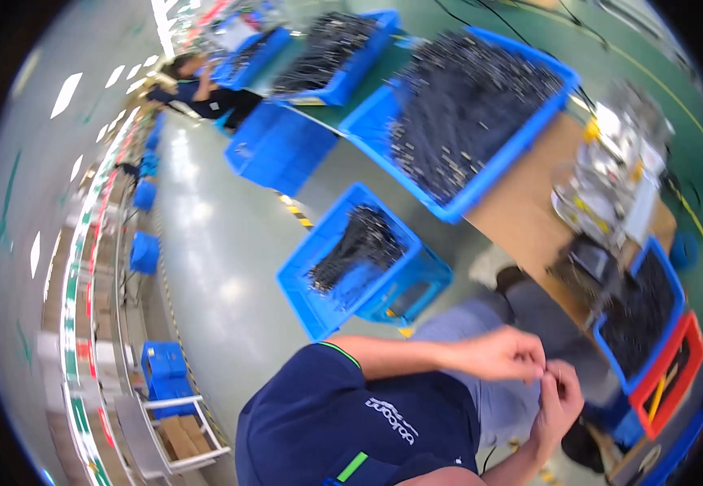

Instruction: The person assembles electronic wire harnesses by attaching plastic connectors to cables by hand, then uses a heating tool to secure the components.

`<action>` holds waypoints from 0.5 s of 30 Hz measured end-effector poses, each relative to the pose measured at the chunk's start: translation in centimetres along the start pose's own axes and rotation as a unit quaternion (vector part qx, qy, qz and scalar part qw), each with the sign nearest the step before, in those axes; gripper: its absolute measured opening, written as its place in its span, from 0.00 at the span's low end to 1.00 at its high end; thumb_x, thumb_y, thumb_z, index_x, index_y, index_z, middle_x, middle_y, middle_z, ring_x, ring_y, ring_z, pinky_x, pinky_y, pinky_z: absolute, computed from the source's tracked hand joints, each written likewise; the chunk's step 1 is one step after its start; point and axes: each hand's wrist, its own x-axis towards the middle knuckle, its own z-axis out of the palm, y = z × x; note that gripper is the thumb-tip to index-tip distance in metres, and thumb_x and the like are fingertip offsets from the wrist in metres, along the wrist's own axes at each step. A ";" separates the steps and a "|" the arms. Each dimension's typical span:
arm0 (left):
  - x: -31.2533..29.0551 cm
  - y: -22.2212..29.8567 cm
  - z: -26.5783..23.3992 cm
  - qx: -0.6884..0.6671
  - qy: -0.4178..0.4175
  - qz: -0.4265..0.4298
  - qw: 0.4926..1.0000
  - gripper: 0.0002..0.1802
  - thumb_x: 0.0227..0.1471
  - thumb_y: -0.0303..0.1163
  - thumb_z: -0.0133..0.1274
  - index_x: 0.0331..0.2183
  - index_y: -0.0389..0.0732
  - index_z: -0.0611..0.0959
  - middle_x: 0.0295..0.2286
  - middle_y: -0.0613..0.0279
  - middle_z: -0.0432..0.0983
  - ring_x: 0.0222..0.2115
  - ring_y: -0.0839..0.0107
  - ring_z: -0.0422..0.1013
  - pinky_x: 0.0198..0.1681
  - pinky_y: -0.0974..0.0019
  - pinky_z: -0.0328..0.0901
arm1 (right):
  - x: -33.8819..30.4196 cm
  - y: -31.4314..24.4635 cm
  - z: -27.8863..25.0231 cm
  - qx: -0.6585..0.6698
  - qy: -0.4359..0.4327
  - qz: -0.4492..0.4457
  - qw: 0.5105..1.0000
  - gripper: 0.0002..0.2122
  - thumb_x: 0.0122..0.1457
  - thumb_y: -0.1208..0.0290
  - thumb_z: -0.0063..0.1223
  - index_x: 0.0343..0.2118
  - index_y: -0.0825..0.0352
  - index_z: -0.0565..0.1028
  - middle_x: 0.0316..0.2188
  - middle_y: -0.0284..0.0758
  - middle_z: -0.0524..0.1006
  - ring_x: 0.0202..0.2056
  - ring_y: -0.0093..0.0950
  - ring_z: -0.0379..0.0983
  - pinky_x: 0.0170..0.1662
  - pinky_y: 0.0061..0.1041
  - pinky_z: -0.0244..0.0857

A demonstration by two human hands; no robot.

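My left hand (pixel 503 353) and my right hand (pixel 558 400) meet over my lap, fingertips pinched together around something small and thin that I cannot make out. My navy shirt (pixel 343 421) and grey trousers (pixel 481 324) fill the lower middle. Closest to my hands is a small blue bin (pixel 673 283) of dark thin parts on the brown table (pixel 521 211), just to their right. A dark blurred object (pixel 590 263) lies beside that bin.
A big blue bin (pixel 521 146) heaped with dark parts stands on the table. Another blue bin (pixel 303 279) sits stacked on the grey floor. There is a red tray (pixel 695 340), a silver and yellow fixture (pixel 614 162), more blue bins (pixel 278 146) and a seated person (pixel 197 91) far off.
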 end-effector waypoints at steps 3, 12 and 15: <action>-0.9 0.7 0.3 0.024 0.029 0.018 0.999 0.12 0.63 0.36 0.58 0.36 0.36 0.81 0.26 0.66 0.83 0.28 0.82 0.75 0.31 0.71 0.69 | -0.3 1.7 -0.1 -0.013 -0.002 -0.027 1.000 0.06 0.59 0.84 0.58 0.39 0.72 0.79 0.40 0.37 0.78 0.42 0.26 0.73 0.45 0.22 0.67; -2.0 1.1 -1.6 0.093 0.059 0.055 0.992 0.12 0.63 0.36 0.55 0.35 0.37 0.80 0.26 0.64 0.83 0.25 0.76 0.76 0.29 0.67 0.68 | 0.0 -4.2 -6.4 -0.179 0.250 0.025 0.951 0.09 0.68 0.73 0.59 0.49 0.69 0.80 0.33 0.30 0.79 0.35 0.22 0.72 0.40 0.22 0.69; -2.4 1.2 -1.9 0.079 0.083 0.072 0.991 0.11 0.63 0.36 0.56 0.35 0.36 0.80 0.25 0.64 0.82 0.25 0.77 0.75 0.29 0.67 0.67 | 0.8 -7.0 -10.0 -0.288 0.461 -0.174 0.821 0.14 0.67 0.69 0.60 0.49 0.73 0.81 0.45 0.51 0.82 0.42 0.40 0.80 0.52 0.30 0.72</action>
